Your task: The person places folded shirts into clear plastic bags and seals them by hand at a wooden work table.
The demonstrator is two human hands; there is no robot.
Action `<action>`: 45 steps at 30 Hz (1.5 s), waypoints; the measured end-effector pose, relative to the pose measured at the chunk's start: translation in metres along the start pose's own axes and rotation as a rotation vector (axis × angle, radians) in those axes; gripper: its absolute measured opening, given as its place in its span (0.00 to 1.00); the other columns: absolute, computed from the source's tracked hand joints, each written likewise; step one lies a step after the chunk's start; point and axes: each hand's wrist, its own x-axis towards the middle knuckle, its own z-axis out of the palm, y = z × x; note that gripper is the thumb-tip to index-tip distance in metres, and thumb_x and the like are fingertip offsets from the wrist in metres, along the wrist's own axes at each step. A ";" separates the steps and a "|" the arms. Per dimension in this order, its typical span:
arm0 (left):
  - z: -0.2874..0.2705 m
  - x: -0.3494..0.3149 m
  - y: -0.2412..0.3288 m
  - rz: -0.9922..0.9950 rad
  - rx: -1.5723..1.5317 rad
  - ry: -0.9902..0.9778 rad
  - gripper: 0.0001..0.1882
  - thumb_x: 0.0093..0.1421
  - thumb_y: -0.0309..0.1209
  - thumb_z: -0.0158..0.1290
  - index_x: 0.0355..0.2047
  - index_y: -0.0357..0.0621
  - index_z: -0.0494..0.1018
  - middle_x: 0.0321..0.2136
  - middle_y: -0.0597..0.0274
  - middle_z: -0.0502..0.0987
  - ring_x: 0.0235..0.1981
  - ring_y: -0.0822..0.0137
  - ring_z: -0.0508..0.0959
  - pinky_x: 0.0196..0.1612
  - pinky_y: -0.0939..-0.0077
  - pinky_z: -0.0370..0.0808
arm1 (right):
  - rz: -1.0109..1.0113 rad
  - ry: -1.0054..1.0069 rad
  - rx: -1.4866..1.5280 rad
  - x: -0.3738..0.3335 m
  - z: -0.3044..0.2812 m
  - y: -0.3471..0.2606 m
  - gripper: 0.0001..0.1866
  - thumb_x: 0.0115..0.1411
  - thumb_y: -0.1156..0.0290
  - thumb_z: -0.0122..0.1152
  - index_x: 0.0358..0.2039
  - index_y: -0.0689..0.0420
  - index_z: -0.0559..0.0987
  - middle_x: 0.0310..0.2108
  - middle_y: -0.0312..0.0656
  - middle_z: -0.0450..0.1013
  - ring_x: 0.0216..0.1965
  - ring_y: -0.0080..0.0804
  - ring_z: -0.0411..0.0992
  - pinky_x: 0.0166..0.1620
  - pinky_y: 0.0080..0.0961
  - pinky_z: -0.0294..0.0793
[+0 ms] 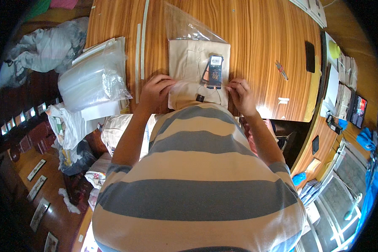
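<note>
A folded beige garment (185, 59) lies flat on the wooden table in front of me, within a clear plastic bag (189, 27) whose loose end spreads past the garment's far edge. Dark hang tags (214, 72) with a cord rest on the garment, and a small black label (200, 98) shows at its near end. At the left side edge my left hand (156, 90) pinches the bag. My right hand (241, 94) pinches it at the opposite side, fingertips together. The garment's near end is partly hidden by my striped shirt.
Left of the garment, a stack of clear plastic bags (94, 86) sits by the table edge. To the right lie red-handled cutters (282, 70), a black phone (310, 56) and a small white piece (283, 101). Further left is a bundle of grey plastic (48, 46).
</note>
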 end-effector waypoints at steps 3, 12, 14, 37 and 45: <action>-0.004 -0.012 -0.002 -0.012 0.038 -0.117 0.09 0.60 0.26 0.64 0.42 0.43 0.85 0.43 0.57 0.83 0.46 0.54 0.83 0.50 0.61 0.80 | 0.042 -0.042 0.007 -0.018 -0.001 -0.007 0.07 0.64 0.73 0.70 0.40 0.61 0.83 0.43 0.47 0.77 0.45 0.49 0.79 0.48 0.39 0.80; -0.021 -0.065 0.017 -0.338 -0.345 -0.548 0.10 0.64 0.36 0.64 0.42 0.46 0.85 0.37 0.56 0.83 0.39 0.52 0.84 0.44 0.59 0.81 | 0.420 -0.433 0.339 -0.076 -0.008 -0.022 0.11 0.71 0.68 0.63 0.42 0.64 0.81 0.37 0.53 0.78 0.42 0.48 0.80 0.48 0.38 0.79; -0.030 -0.047 0.026 -0.316 -0.102 -0.613 0.14 0.63 0.41 0.65 0.44 0.47 0.85 0.37 0.55 0.83 0.39 0.53 0.84 0.44 0.60 0.81 | 0.501 -0.465 0.407 -0.064 -0.015 -0.036 0.13 0.73 0.65 0.60 0.42 0.65 0.81 0.37 0.54 0.79 0.42 0.45 0.80 0.48 0.36 0.79; 0.009 0.022 0.129 0.469 0.101 -0.383 0.38 0.55 0.46 0.69 0.63 0.42 0.75 0.44 0.56 0.80 0.48 0.55 0.81 0.51 0.59 0.81 | 0.636 0.154 0.609 0.008 0.088 -0.032 0.30 0.65 0.45 0.68 0.29 0.67 0.85 0.16 0.46 0.77 0.20 0.36 0.79 0.26 0.38 0.77; 0.019 -0.001 0.045 0.347 0.272 -0.323 0.62 0.49 0.64 0.68 0.76 0.47 0.56 0.77 0.48 0.51 0.77 0.43 0.50 0.77 0.41 0.48 | 0.793 -0.044 0.636 0.020 0.075 -0.046 0.24 0.71 0.54 0.61 0.39 0.69 0.79 0.24 0.49 0.80 0.24 0.37 0.82 0.28 0.33 0.82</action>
